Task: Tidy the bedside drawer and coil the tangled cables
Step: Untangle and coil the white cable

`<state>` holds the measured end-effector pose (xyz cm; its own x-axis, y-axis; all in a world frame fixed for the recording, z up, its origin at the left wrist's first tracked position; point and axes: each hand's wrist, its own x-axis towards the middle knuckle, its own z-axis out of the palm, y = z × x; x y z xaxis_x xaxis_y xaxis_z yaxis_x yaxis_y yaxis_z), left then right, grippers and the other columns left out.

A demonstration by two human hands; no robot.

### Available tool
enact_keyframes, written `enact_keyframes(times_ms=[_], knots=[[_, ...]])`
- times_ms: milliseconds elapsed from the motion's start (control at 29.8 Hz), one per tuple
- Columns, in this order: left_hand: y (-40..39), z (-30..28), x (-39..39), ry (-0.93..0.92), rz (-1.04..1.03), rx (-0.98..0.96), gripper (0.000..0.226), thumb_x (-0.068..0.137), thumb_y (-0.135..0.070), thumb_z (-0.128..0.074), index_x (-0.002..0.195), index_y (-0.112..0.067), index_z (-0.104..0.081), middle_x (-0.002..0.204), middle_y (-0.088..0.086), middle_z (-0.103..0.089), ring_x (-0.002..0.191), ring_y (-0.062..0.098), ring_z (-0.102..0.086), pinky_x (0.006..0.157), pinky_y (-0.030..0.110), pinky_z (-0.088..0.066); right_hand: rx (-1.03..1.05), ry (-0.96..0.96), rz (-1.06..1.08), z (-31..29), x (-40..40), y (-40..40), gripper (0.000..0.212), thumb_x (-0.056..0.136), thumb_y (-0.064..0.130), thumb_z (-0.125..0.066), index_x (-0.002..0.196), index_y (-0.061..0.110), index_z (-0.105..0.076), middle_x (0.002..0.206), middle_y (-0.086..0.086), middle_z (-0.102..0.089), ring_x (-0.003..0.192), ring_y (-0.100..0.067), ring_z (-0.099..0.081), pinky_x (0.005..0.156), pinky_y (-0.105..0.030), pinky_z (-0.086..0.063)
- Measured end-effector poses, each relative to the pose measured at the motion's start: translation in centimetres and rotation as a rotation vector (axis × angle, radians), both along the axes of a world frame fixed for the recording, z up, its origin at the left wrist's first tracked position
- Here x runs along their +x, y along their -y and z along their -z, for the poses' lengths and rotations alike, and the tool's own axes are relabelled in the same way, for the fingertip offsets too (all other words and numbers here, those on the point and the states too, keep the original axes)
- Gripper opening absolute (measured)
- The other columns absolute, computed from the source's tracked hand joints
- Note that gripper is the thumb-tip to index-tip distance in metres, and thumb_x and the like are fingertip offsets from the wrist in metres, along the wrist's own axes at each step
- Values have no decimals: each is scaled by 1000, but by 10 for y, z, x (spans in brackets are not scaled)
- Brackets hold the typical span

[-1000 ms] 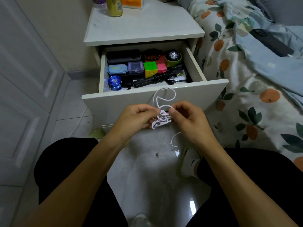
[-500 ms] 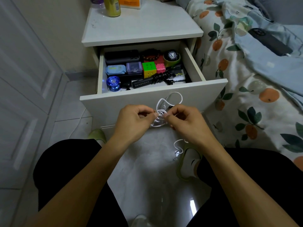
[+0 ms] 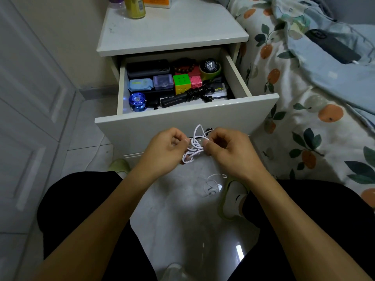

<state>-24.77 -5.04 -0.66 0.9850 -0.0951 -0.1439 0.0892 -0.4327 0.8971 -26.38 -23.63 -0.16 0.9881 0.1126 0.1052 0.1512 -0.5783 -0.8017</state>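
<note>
My left hand (image 3: 166,148) and right hand (image 3: 225,148) sit close together in front of the drawer's front panel, fingers curled, each pinching one side of a tangled white cable (image 3: 193,146). The knot lies right between my thumbs, at 3 o'clock from the left hand and 9 o'clock from the right, so neither hand is nearer. One loop stands up toward 12 o'clock; the bundle's long axis runs from about 1 o'clock down to 7 o'clock. A loose tail (image 3: 212,184) hangs below toward 5 o'clock, over the glossy tiled floor.

I judge the next pull has to go sideways, hands parting along the 9-to-3 line, to open the knot before any coiling.

The cable is thin, round, smooth and limp. The open drawer (image 3: 233,107) at 12 o'clock is white, flat-faced board; inside I see a hard plastic puzzle cube (image 3: 181,83), a shiny blue yo-yo (image 3: 137,100) and a coiled black cable (image 3: 195,93).
</note>
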Motion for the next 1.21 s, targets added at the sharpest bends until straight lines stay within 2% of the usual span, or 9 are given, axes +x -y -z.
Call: enact_keyframes(times_ms=[67, 201, 436, 570, 737, 938, 1039, 1106, 1207], knots=[[1, 3, 2, 112, -24, 83, 16, 90, -13, -64, 84, -27, -61, 63, -7, -67, 56, 4, -65, 55, 22, -51, 18, 28, 10, 1, -1, -3, 21, 93, 29, -62, 77, 15, -66, 70, 0, -66, 64, -15, -60, 59, -30, -48], [2, 3, 5, 214, 2, 214, 20, 87, -10, -63, 92, -27, -73, 56, -16, -64, 50, 0, -59, 52, 10, -44, 49, 60, 82, 5, -2, -9, 17, 92, 25, -63, 79, 15, -66, 70, 6, -66, 67, -7, -61, 55, -13, -46], [9, -7, 6, -179, -184, -342, 19, 94, -7, -54, 85, -12, -71, 69, 6, -74, 59, 18, -71, 49, 25, -54, 326, -119, 176, 1, 5, -6, 20, 94, 20, -61, 82, 4, -66, 72, -8, -70, 69, -21, -69, 65, -34, -58], [4, -8, 5, 6, -58, -31, 26, 90, -7, -60, 78, -27, -71, 68, 2, -72, 65, 14, -68, 62, 30, -55, 423, -213, 105, 1, 1, -6, 20, 97, 15, -58, 88, -2, -62, 75, -9, -71, 67, -23, -72, 66, -37, -62], [-1, -22, 1, 169, 144, -42, 23, 89, -11, -68, 102, -29, -73, 94, -9, -74, 86, 4, -70, 76, 16, -55, 472, -216, 126, -1, 1, -8, 22, 99, 19, -56, 89, -1, -60, 79, -9, -74, 69, -23, -72, 67, -37, -62], [5, -23, -1, 160, 143, 22, 13, 84, -12, -75, 93, -22, -73, 85, -3, -75, 76, 11, -72, 77, 34, -60, 377, -175, 126, 3, 0, -12, 17, 98, 19, -58, 91, 5, -63, 79, -7, -73, 71, -18, -72, 67, -33, -60], [4, -19, 1, 148, 145, 87, 13, 83, -10, -73, 85, -23, -72, 71, -4, -73, 63, 14, -70, 66, 36, -60, 229, -103, 166, 6, 0, -12, 6, 92, 21, -64, 95, 16, -65, 82, 4, -71, 77, -6, -68, 70, -23, -57], [4, -15, 1, 164, 125, 122, 15, 80, -10, -75, 78, -24, -70, 59, -16, -67, 48, 6, -62, 51, 22, -50, 140, 28, 193, 3, 0, -9, 7, 88, 19, -69, 95, 17, -66, 83, 9, -68, 78, -2, -64, 69, -14, -52], [6, -12, 0, 220, 68, 141, 21, 76, -11, -77, 70, -28, -67, 53, -23, -58, 41, -2, -49, 42, 6, -32, 123, 86, 75, -3, 0, -7, 7, 86, 14, -72, 92, 15, -74, 84, 9, -70, 77, -4, -65, 72, -18, -54]])
